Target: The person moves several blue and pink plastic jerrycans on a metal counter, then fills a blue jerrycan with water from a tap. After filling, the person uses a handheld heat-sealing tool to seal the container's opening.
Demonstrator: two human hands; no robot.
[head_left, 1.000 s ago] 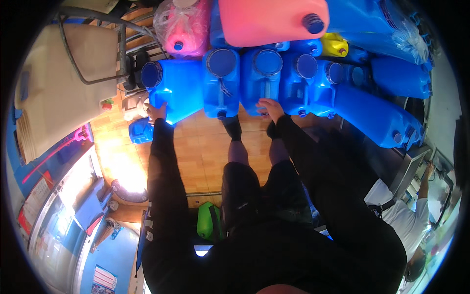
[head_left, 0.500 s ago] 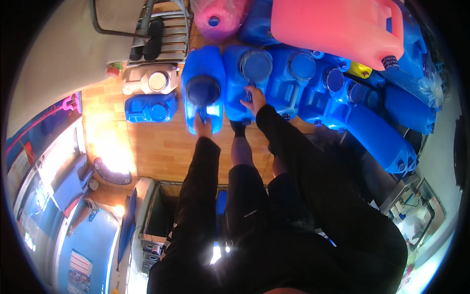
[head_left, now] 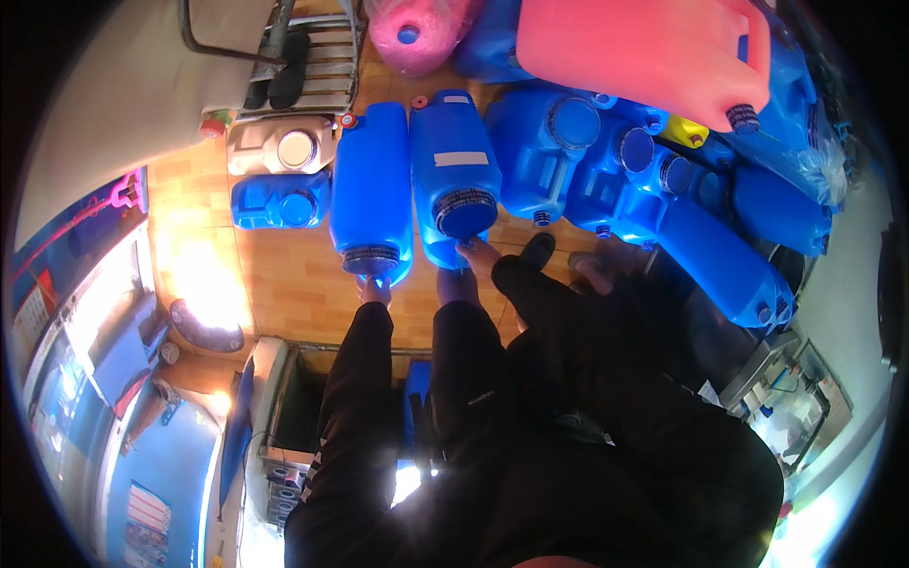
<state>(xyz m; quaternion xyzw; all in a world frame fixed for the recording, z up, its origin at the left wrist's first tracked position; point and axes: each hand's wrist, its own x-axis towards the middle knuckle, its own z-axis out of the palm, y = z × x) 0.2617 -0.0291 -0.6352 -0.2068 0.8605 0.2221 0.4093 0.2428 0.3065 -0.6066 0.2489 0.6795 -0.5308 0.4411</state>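
Two large blue jerrycans are tipped toward me, long sides up and wide dark lids at the near end. My left hand (head_left: pixel 376 290) is closed at the near end of the left jerrycan (head_left: pixel 372 180), just under its lid; the handle is mostly hidden. On the right jerrycan (head_left: pixel 450 131), which has white labels, my right hand (head_left: pixel 480 256) is closed below the lid (head_left: pixel 465 214), with the fingers partly hidden. A small red cap (head_left: pixel 348 120) shows at the left one's far corner, and a similar red cap (head_left: pixel 419 101) at the right one's.
To the left lie a beige jerrycan (head_left: pixel 275 145) and a smaller blue jerrycan (head_left: pixel 275 202). Several blue jerrycans (head_left: pixel 530 142) crowd the right, beneath a big pink jerrycan (head_left: pixel 634 52). Behind stand a slatted rack (head_left: pixel 327 62) with dark sandals and a bagged pink container (head_left: pixel 417 38).
Both held jerrycans have tipped toward me, their lids moving nearer. My right hand, loosely curled before, has closed on its jerrycan and come lower. My left hand has also moved nearer.
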